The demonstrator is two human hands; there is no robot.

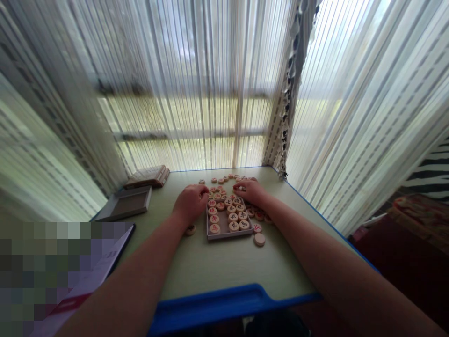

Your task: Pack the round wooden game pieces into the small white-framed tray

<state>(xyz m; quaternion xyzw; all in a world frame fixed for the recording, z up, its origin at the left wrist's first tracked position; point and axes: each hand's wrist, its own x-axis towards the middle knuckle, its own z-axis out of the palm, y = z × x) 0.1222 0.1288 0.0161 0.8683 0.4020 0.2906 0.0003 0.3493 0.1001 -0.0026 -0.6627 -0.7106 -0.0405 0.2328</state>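
Note:
A shallow open box [229,236] lies on the table, partly filled with round Chinese chess pieces. Red-marked pieces [214,229] line its left side, black-marked ones [234,226] fill the right, and bare bottom shows between them. My left hand [191,204] is at the box's far left corner, fingers curled together; what they hold, if anything, is hidden. Beyond the far right corner, my right hand [251,191] has its fingers bent around a pale Chinese chess piece, only partly visible. More loose pieces [219,188] lie beyond the box, some of them between my hands.
Loose pieces [259,239] also lie right of the box, and one [190,230] lies by my left wrist. An empty box lid [143,200] and a worn book [147,176] are at the left. Blue trim [210,304] edges the table; striped curtains [196,84] hang behind.

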